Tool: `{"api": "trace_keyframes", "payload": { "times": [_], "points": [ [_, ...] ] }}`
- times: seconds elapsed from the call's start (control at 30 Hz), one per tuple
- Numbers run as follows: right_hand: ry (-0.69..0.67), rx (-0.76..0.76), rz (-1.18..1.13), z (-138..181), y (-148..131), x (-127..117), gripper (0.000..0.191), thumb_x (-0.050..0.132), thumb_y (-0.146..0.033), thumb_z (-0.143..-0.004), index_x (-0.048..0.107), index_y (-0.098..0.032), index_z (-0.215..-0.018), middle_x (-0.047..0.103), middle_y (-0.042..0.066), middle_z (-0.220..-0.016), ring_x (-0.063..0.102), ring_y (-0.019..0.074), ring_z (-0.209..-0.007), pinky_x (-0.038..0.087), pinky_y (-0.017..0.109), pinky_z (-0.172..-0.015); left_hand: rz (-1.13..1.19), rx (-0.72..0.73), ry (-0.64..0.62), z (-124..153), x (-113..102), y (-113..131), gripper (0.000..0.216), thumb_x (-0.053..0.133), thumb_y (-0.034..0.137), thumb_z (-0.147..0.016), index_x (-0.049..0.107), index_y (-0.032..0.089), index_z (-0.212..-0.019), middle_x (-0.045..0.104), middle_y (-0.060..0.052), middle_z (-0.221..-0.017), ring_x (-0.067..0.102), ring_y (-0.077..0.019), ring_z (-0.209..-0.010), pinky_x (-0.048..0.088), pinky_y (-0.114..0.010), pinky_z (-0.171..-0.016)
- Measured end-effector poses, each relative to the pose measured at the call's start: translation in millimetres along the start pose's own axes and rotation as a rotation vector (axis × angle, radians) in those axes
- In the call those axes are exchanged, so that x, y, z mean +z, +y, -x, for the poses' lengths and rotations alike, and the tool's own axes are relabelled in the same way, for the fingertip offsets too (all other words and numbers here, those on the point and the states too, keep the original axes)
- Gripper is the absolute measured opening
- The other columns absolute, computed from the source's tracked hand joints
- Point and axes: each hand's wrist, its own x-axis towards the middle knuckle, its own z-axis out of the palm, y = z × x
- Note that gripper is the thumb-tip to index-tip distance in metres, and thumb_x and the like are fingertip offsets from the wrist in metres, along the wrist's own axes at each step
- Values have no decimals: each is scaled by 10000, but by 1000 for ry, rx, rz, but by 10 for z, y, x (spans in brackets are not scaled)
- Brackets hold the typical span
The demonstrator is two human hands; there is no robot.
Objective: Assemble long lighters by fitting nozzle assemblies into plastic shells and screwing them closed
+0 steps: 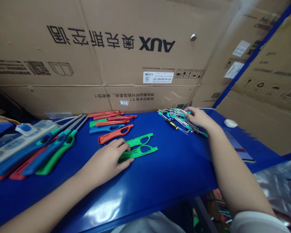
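Observation:
Two green lighter casing halves [145, 150] lie side by side on the blue table, with finger-loop openings pointing right. My left hand [111, 158] is closed on the rear end of the nearer half, thumb at its near edge and fingers over the top. At the back right, my right hand [196, 117] reaches into a tangled pile of thin metal lighter rods [181, 121] with teal ends and white wires. Its fingers are bent down among them, and what they pinch is partly hidden. A black and yellow screwdriver [172, 124] lies at the pile's near side.
Several loose red, orange, blue and green casings [115, 131] lie behind my left hand. Assembled long-necked lighters [50, 152] rest by a white power strip [12, 144] at left. A cardboard wall [126, 64] closes the back. A phone-like flat device [240, 147] and white object [230, 123] lie right.

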Motion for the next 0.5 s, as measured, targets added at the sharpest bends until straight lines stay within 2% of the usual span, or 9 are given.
{"api": "trace_keyframes", "payload": {
  "times": [0.1, 0.23, 0.37, 0.5],
  "points": [
    [-4, 65, 30, -11, -69, 106, 341, 547, -313, -940, 683, -236, -1243, 742, 141, -1149, 672, 306, -1015, 470, 341, -787, 0, 5, -2, 3, 2, -4, 212, 578, 401, -969, 624, 219, -1067, 606, -69, -1128, 639, -273, -1036, 535, -402, -849],
    [14, 115, 8, -31, -141, 250, 335, 568, -278, -921, 711, -226, -1220, 755, 154, -1108, 682, 327, -1006, 478, 358, -773, 5, 18, 3, -1, 9, -9, 212, 568, 403, -972, 625, 220, -1063, 604, -69, -1119, 633, -274, -1040, 531, -402, -860],
    [121, 108, -73, -35, -142, 255, 318, 564, -259, -905, 714, -215, -1183, 752, 146, -1067, 678, 305, -941, 471, 350, -764, 8, 17, -4, -4, 5, -12, 207, 566, 389, -971, 626, 216, -1067, 601, -70, -1119, 630, -271, -1036, 529, -404, -864],
    [274, 10, -203, -33, -136, 176, 316, 506, -279, -924, 660, -192, -1185, 715, 105, -997, 638, 235, -848, 464, 321, -763, 41, 17, -5, 2, -8, -34, 213, 568, 386, -964, 632, 215, -1074, 602, -75, -1122, 634, -262, -1013, 525, -388, -861]
  ]
}}
